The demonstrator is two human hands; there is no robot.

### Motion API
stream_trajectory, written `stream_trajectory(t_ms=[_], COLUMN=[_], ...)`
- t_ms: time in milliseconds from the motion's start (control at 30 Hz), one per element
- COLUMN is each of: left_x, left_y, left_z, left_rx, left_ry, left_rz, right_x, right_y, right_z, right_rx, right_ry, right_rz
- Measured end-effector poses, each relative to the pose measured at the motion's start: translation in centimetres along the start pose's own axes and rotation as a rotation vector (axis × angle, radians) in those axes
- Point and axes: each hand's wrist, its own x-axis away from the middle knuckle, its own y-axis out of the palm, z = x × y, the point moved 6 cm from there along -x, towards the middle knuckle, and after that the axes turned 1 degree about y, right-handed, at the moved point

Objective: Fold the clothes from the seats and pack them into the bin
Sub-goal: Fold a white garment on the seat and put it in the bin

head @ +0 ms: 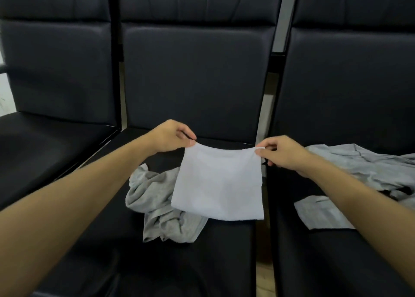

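A white cloth (219, 184), folded into a rough square, hangs in the air above the middle seat (224, 251). My left hand (171, 137) pinches its top left corner and my right hand (281, 154) pinches its top right corner. Under and to the left of the cloth, a crumpled grey garment (157, 202) lies on the middle seat. Another grey garment (368, 164) is spread on the right seat (336, 263), with a pale flat piece (321, 213) at its near edge. No bin is in view.
Three black padded chairs stand side by side with tall backs. The left seat (45, 144) carries nothing visible. Narrow gaps between the chairs show a light floor (263, 278).
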Motion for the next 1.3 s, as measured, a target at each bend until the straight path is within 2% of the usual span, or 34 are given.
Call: stream_trajectory(t_ms=[200,433,533,600,700,800,900,967,1067,1200,1300], left_x=[-2.8,-2.6,-2.6,-2.0,1.0,5.3,9.3,11.3,13.7,14.8,14.3], left_y=[2.3,1.9,1.4,1.3,0.9,1.4,2.0,2.4,3.1,4.5,5.6], left_z=[-3.3,-3.3,-2.7,-2.2,-0.6,1.0,1.8,1.6,1.0,0.6,0.5], left_rx=[-0.029,0.055,-0.006,-0.08,-0.033,-0.004,-0.031,-0.137,-0.46,-0.739,-0.896], left_ry=[0.0,0.081,0.109,0.152,0.227,0.326,0.371,0.392,0.51,0.725,0.804], left_rz=[0.036,0.228,0.254,0.25,0.173,0.037,-0.022,-0.046,-0.024,0.106,0.172], right_x=[-2.9,-3.8,-3.7,-3.0,-0.3,3.5,7.4,9.1,10.4,11.2,11.3], right_y=[2.1,2.8,2.6,2.4,2.0,2.8,4.0,4.8,5.2,5.4,5.0], right_z=[2.6,3.1,3.1,2.7,0.1,-2.6,-3.8,-3.7,-3.1,-2.4,-1.5], right_rx=[0.074,0.096,0.156,0.298,0.498,0.516,0.543,0.572,0.639,0.785,0.854], right_ry=[0.022,-0.002,0.023,-0.011,-0.172,-0.296,-0.406,-0.432,-0.467,-0.604,-0.671], right_rz=[0.024,0.105,0.102,0.13,0.172,0.058,-0.072,-0.142,-0.169,-0.076,0.015])
